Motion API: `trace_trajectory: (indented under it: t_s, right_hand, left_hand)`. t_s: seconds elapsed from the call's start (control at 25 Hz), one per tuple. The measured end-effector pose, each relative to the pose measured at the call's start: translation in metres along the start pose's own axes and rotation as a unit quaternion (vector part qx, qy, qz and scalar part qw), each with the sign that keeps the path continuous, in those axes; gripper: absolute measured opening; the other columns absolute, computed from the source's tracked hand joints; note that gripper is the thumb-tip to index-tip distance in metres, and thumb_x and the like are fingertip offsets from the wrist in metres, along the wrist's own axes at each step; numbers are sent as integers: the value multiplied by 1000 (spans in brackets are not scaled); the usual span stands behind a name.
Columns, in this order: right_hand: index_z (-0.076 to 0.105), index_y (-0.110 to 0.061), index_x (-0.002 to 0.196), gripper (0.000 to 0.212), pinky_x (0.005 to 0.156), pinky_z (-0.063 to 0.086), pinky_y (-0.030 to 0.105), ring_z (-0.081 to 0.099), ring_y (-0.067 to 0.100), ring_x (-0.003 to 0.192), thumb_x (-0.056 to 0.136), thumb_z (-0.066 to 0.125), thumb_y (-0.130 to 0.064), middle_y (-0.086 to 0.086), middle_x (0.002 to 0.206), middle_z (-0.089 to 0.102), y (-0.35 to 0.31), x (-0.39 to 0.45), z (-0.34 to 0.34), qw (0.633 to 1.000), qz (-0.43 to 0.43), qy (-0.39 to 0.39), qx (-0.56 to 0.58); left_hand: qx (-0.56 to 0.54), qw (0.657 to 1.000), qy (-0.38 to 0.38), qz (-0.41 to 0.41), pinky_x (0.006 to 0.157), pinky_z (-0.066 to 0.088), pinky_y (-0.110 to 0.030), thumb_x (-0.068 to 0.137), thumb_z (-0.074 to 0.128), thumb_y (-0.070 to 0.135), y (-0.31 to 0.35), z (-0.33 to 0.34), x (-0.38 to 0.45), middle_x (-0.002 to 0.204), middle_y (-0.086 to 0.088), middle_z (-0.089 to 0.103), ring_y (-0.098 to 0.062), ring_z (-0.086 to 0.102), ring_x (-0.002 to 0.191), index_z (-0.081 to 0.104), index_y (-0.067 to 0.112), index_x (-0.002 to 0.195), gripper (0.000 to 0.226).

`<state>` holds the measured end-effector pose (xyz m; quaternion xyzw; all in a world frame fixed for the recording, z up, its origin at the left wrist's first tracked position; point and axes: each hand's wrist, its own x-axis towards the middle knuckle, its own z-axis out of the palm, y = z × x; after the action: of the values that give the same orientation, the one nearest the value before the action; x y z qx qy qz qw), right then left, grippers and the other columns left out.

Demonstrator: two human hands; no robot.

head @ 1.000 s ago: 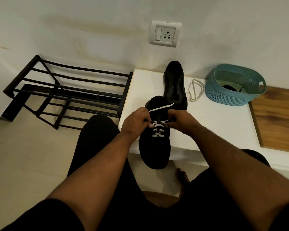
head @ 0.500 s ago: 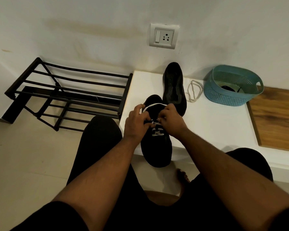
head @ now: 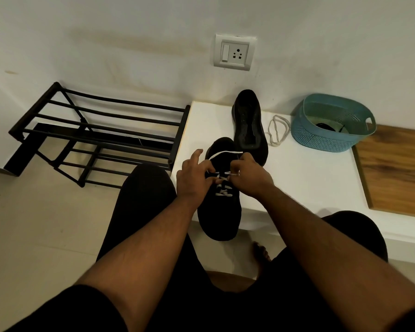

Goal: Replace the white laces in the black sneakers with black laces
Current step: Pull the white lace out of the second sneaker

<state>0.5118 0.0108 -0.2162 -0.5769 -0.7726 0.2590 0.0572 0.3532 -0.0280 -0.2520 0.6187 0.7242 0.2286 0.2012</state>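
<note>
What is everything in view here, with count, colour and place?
sneakers: 2, black, on the white bench; near one laced white, far one unlaced
loose lace: 1, white, beside far sneaker
basket: 1, blue, on bench by the wall
board: 1, wooden, right end of bench
rack: 1, black, on floor at left
socket: 1, white, on wall
hands: left and right, pinching the near sneaker's lace

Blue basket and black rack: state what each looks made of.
Blue basket: seemingly moulded plastic, matte teal; regular perforated holes in the wall and a cut-out handle suggest it. Black rack: probably painted metal, judging by thin straight bars with a dull sheen, though coated wood cannot be ruled out.
</note>
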Motion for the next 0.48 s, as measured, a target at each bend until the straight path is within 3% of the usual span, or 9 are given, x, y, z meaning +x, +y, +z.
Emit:
trace_trajectory:
  t_s: [0.08, 0.16, 0.2, 0.24, 0.28, 0.36, 0.44, 0.48]
  right_hand:
    - [53, -18, 71, 19, 79, 53, 37, 58, 20, 91, 85, 66, -19, 3, 104, 53, 3, -5, 9, 979, 33, 72, 186]
    - [56, -10, 72, 17, 71, 59, 37, 65, 25, 86, 86, 66, -11, 9, 95, 64, 2, -15, 16, 880, 117, 122, 443]
    - [57, -8, 76, 15, 67, 58, 33, 66, 25, 84, 88, 64, -9, 9, 95, 67, 1, -20, 20, 822, 168, 136, 526]
    - [57, -8, 79, 12, 65, 56, 29, 66, 24, 83, 90, 63, -10, 8, 93, 67, 1, -25, 24, 790, 204, 154, 558]
    - [58, -9, 82, 10, 64, 54, 25, 65, 23, 82, 91, 63, -12, 6, 90, 67, 1, -27, 29, 799, 216, 177, 533]
    - [59, -12, 92, 8, 68, 51, 23, 61, 19, 84, 89, 65, -16, 1, 88, 64, 5, -25, 34, 893, 162, 202, 368]
    - [60, -18, 110, 26, 82, 50, 30, 57, 18, 96, 86, 69, -19, 0, 106, 63, 8, -17, 31, 970, 51, 182, 155]
    - [61, -20, 116, 32, 87, 48, 33, 54, 20, 102, 85, 69, -21, 1, 114, 61, 9, -12, 28, 985, 3, 164, 51]
  left_hand:
    - [-8, 1000, 5, -6, 103, 36, -46, 80, 78, 31, 0, -2, 0, 154, 1, 32, -25, 38, 134, 67, 21, 98, 23]
    - [-20, 1000, 4, -11, 103, 35, -47, 78, 79, 33, -1, -3, 1, 154, 2, 33, -24, 37, 134, 68, 23, 96, 24]
    - [-20, 1000, 0, -11, 104, 33, -47, 77, 79, 34, -1, -2, 1, 152, 3, 34, -23, 36, 134, 68, 24, 96, 24]
    - [-13, 1000, -3, -9, 104, 29, -46, 76, 79, 35, 0, -2, 1, 151, 4, 36, -21, 36, 134, 68, 25, 95, 24]
    - [-3, 1000, -6, -5, 104, 26, -46, 76, 79, 36, 1, -2, 1, 149, 5, 37, -20, 36, 133, 68, 26, 95, 24]
    - [15, 1000, -16, 1, 106, 22, -47, 78, 77, 35, 1, 0, 1, 148, 4, 39, -20, 36, 134, 67, 26, 96, 22]
    - [22, 999, -23, 7, 107, 19, -49, 80, 76, 33, -2, 2, 2, 146, 4, 41, -19, 36, 134, 67, 27, 95, 19]
    - [17, 1000, -23, 11, 108, 18, -49, 80, 76, 32, -2, 2, 3, 142, 5, 46, -19, 39, 133, 67, 27, 93, 16]
